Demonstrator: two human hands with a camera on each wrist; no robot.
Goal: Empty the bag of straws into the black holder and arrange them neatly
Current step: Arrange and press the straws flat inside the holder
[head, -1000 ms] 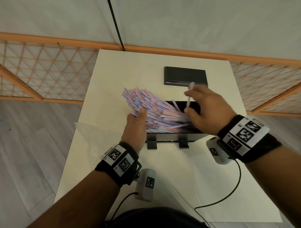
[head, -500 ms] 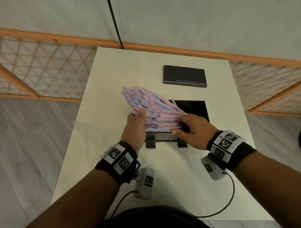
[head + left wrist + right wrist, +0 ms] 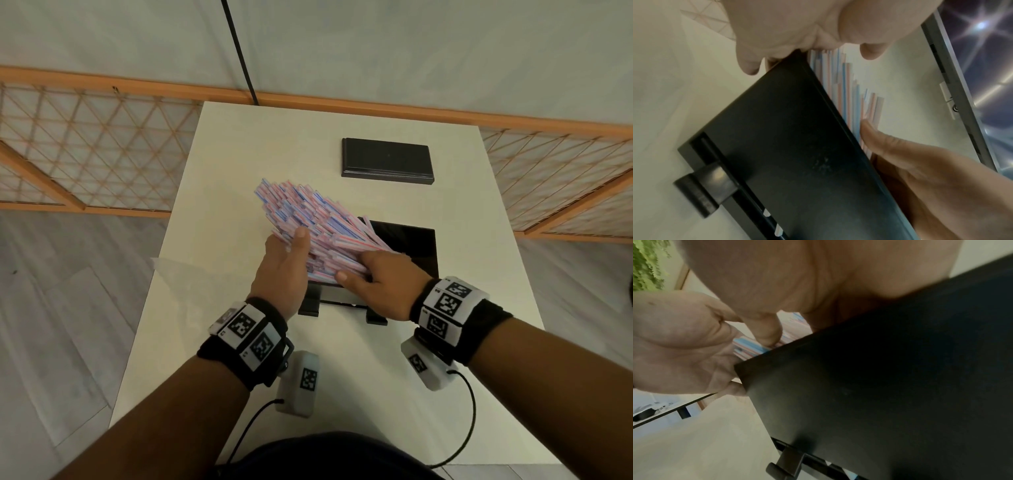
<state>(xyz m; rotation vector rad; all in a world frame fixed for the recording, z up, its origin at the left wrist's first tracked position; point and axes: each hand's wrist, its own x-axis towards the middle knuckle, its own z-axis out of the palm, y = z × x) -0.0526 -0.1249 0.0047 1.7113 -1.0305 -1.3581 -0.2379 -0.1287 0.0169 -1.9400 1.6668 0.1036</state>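
Since half a second ago, our right hand [image 3: 375, 277] is closing in on the straws [image 3: 308, 219], fingers curling round their near ends to square them. Left hand [image 3: 286, 263] is cupping the bundle, leaning left from the holder [image 3: 419, 246]. Beyond, the lid [image 3: 387, 161] is lying aside.

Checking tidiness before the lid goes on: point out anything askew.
The straws lie slanted, fanning out over the black holder's left edge rather than inside it. Left hand and right hand both grip the bundle.
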